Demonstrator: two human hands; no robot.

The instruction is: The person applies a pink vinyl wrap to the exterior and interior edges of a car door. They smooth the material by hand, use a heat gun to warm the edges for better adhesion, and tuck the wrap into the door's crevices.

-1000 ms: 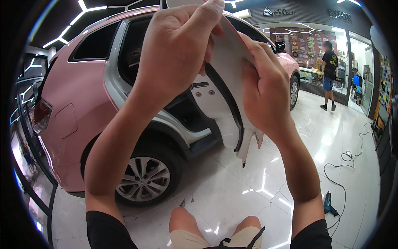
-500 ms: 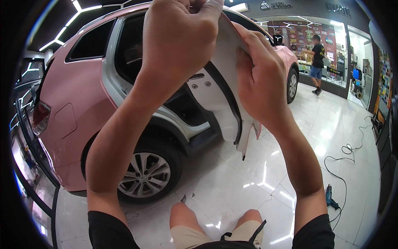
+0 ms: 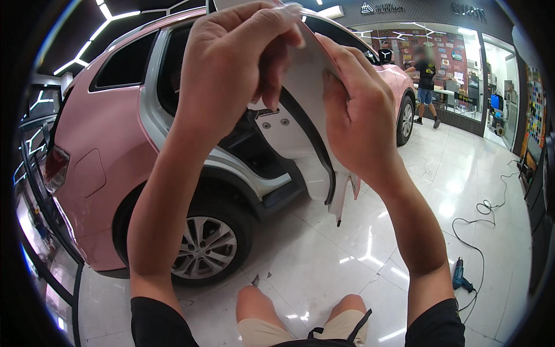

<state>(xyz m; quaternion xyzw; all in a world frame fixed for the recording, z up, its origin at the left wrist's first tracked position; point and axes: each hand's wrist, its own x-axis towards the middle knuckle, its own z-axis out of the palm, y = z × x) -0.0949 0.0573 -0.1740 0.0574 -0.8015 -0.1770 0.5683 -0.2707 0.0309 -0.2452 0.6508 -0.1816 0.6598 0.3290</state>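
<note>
The rear door (image 3: pixel 312 101) stands open at the side of the pink car (image 3: pixel 118 139). The right hand (image 3: pixel 359 110) grips its edge, thumb inside; the left hand (image 3: pixel 228 69) curls near its top, any hold unclear. On the floor (image 3: pixel 315 260) lies 1 teal corded tool (image 3: pixel 459 276).

The open rear car door (image 3: pixel 305 75) stood between the left hand (image 3: pixel 222 72) and the right hand (image 3: pixel 364 110), its panel barring a straight sideways pass from one to the other. Below them, a hand could have dropped between the forearms toward the tiled floor (image 3: pixel 315 254), with the rear wheel (image 3: pixel 211 246) blocking the left side. Past the right forearm (image 3: pixel 413 225), a corded power tool (image 3: pixel 460 276) and its looping cable (image 3: pixel 483 243) obstructed a low reach.
</note>
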